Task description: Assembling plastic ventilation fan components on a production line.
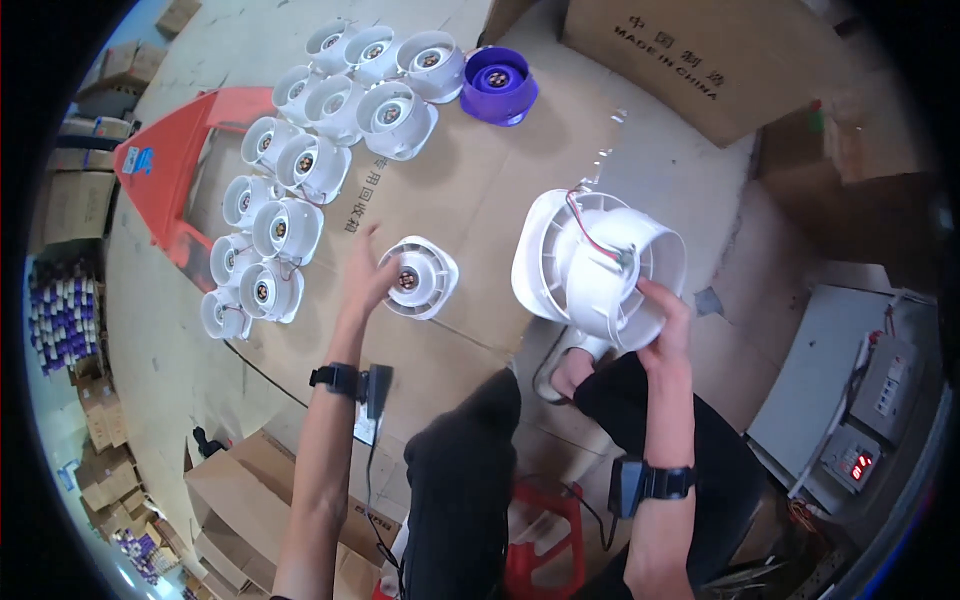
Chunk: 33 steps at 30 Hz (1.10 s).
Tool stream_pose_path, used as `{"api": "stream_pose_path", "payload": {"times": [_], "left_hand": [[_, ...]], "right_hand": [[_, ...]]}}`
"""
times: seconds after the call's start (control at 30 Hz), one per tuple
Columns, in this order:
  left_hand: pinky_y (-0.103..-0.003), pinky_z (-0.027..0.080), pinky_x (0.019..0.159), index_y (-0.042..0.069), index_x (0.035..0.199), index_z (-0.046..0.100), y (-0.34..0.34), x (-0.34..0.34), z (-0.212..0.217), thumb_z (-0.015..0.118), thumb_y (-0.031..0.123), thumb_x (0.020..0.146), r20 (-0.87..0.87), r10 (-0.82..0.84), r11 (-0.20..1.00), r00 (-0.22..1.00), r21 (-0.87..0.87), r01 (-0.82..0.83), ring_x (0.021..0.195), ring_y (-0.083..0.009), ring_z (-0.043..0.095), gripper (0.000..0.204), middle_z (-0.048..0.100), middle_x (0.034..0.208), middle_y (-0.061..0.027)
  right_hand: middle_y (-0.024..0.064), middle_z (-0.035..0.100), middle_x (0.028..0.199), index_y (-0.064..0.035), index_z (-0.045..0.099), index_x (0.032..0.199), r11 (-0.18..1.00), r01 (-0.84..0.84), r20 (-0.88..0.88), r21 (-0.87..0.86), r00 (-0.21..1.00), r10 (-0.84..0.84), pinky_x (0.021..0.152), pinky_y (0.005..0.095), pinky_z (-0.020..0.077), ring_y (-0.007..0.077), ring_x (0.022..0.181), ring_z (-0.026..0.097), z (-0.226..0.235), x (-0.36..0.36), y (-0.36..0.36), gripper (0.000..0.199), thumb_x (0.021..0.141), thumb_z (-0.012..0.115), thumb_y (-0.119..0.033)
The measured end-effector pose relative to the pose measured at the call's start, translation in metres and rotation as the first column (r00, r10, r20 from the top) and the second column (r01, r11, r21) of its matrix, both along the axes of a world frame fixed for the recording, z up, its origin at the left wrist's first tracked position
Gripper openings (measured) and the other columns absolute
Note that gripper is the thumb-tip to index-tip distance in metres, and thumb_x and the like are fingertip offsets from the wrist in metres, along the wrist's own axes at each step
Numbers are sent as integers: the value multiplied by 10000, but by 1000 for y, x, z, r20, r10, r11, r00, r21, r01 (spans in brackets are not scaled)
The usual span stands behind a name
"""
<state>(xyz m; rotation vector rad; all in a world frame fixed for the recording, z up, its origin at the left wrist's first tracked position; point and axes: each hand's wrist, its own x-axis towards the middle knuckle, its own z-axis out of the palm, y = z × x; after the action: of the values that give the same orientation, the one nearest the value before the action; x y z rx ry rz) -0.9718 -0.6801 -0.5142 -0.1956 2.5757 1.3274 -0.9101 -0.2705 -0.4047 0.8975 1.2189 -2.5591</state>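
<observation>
My right hand [668, 325] grips a white plastic fan housing [600, 312] by its round rim, with the fingers partly hidden inside. The housing is tilted, its square flange to the left, and thin red and green wires cross it. My left hand [368, 275] is open beside a second, smaller-looking white fan housing [440, 268] lying on the cardboard sheet. The thumb reaches over that housing's left edge, near its copper-coloured centre, and the index finger points away from it. Whether the thumb touches cannot be told.
White fan housings [290, 232] stand in rows at the upper left, with one purple housing [498, 100] at their right end. Behind them is a red pallet-jack frame [160, 165]. A large carton [690, 60] stands far right; a grey box with a red display [850, 455] sits lower right.
</observation>
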Motion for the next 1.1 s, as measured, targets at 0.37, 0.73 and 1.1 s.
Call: {"api": "stream_pose_path", "payload": {"times": [0.37,0.73,1.1], "left_hand": [[-389,530,903,97,1267,635,-97,-8,-147,745,145,825,404,-98,930,910,363,-61,1057,-281,634,458,630,1184,-151],[-377,538,845,66,1488,354,17,54,-1,551,382,999,237,-175,821,956,570,10,1121,-229,609,615,523,1358,-119],[-276,573,685,-47,1395,450,316,300,507,649,-2,820,-143,-981,54,132,452,891,769,-154,699,609,623,1223,-138]], "right_hand": [[107,483,1381,-38,377,1475,968,16,-181,251,983,31,1110,345,333,198,1300,449,249,221,18,690,835,627,-82],[192,552,1345,35,427,1411,401,702,-109,589,560,-821,1009,423,492,280,1197,588,473,459,44,583,892,549,-199],[119,579,1205,-6,486,1300,203,840,-245,503,364,-899,862,419,505,247,1041,595,422,728,212,535,810,612,-179]]}}
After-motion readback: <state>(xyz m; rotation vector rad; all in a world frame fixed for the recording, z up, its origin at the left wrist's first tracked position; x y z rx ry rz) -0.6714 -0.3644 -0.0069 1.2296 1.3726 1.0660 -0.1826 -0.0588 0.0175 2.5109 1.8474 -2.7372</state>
